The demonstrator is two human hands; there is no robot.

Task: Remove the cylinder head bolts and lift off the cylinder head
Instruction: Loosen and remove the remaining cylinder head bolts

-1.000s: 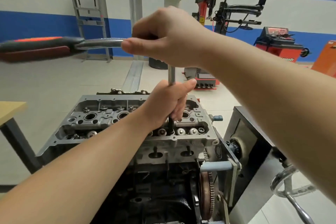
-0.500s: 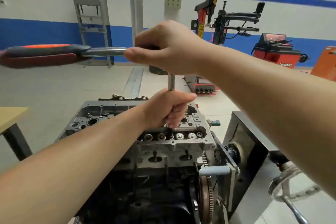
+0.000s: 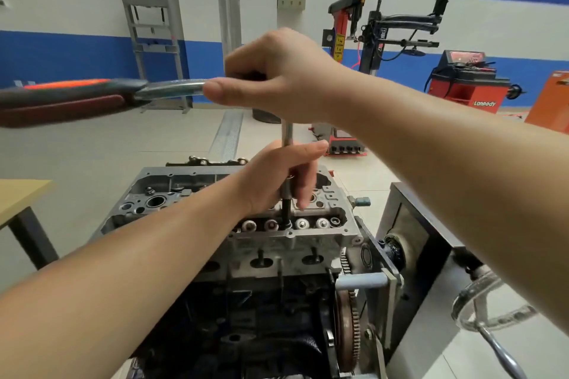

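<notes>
The right hand (image 3: pixel 277 77) is curled over the head of a steel ratchet wrench with a red-and-black grip (image 3: pixel 92 97), thumb pressed along its shank, while the left hand (image 3: pixel 278 177) wraps round the slim steel extension bar (image 3: pixel 287 135) lower down, steadying it. That bar stands close to upright, dropping from the right hand straight through the left fist into a black socket (image 3: pixel 286 212) seated in the near row of the grey aluminium cylinder head (image 3: pixel 292 243), between the shiny round valve caps (image 3: pixel 301 224). The bolt itself is hidden under the socket. The wrench handle lies level and points out to the person's left, at a right angle to the bar, so turning force would likely come from sweeping that handle round the bar's vertical axis. The head sits bolted on the dark engine block (image 3: pixel 234 323), directly below both hands.
</notes>
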